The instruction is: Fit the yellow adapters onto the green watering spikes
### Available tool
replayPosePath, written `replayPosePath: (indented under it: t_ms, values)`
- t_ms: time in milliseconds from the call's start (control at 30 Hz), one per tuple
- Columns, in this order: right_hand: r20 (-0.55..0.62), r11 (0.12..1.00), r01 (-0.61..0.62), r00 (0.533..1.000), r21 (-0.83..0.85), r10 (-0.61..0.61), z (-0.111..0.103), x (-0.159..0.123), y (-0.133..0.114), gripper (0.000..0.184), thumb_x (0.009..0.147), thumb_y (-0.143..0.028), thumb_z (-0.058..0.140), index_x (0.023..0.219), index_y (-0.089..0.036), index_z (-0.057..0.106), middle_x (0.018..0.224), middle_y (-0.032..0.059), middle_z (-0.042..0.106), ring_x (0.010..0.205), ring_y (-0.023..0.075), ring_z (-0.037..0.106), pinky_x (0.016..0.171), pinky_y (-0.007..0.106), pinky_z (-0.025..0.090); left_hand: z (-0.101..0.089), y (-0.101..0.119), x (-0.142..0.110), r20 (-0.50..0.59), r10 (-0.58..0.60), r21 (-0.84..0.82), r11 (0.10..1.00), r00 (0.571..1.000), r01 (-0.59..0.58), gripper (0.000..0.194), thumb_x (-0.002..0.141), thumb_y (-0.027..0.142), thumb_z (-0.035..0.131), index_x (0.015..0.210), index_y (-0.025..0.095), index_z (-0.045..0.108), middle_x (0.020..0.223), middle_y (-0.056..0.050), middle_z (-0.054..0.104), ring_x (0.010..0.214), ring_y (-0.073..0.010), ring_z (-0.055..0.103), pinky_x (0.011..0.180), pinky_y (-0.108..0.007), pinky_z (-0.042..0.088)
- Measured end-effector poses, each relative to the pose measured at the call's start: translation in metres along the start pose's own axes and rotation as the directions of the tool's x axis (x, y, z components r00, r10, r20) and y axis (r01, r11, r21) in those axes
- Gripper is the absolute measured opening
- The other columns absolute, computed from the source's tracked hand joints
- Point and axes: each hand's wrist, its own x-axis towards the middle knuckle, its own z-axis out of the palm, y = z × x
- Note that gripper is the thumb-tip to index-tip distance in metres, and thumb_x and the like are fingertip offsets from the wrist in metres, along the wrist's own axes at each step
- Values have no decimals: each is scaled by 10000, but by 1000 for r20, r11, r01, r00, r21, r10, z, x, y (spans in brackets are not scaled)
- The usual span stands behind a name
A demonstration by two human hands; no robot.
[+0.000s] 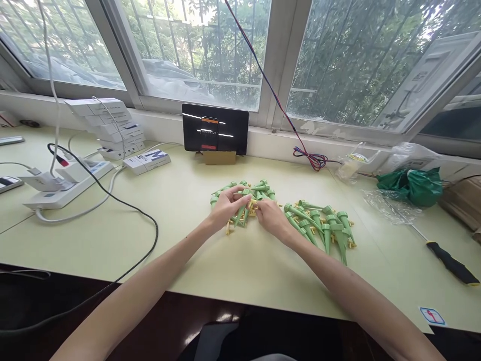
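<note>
Two heaps of green cone-shaped plastic spikes with small yellow parts lie on the pale green table (180, 200). My left hand (226, 205) rests on the left heap (259, 189), its fingers curled round a green spike (245, 193). My right hand (271, 215) meets it from the right, fingertips pinched on a small yellow part (254, 202) at the end of that spike. The right heap (323, 223) lies just beyond my right wrist, untouched.
A tablet (215, 129) leans against the window ledge behind the heaps. A power strip (67, 183), cables and stacked white boxes (108, 125) fill the left. A screwdriver (447, 258), green bag (413, 185) and clear plastic bags lie on the right.
</note>
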Motion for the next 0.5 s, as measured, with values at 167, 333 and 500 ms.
replayPosePath:
  t_ms: [167, 333, 500]
  values:
    - [21, 995, -92, 996, 32, 91, -1, 6, -2, 220, 882, -92, 545, 847, -180, 744, 835, 71, 599, 718, 173, 550, 630, 257, 370, 1, 3, -1, -1, 14, 12, 1000, 1000, -14, 325, 811, 451, 724, 992, 190, 653, 557, 43, 467, 490, -105, 443, 452, -222, 287]
    - [35, 997, -67, 997, 35, 66, -4, 7, -2, 210, 860, -82, 554, 749, -160, 713, 797, 57, 571, 662, 147, 496, 593, 247, 346, 4, 5, -3, 7, 66, 79, 995, 998, -66, 274, 805, 439, 728, 872, 182, 664, 553, 70, 272, 470, -70, 265, 441, -221, 187]
    - [75, 998, -39, 997, 47, 36, -7, 7, 6, 233, 823, -58, 527, 673, -138, 686, 749, 46, 555, 637, 136, 467, 571, 244, 318, 2, 12, -7, 250, 55, 208, 972, 967, -110, 276, 754, 424, 762, 775, 162, 677, 531, 59, 320, 474, -78, 294, 451, -233, 205]
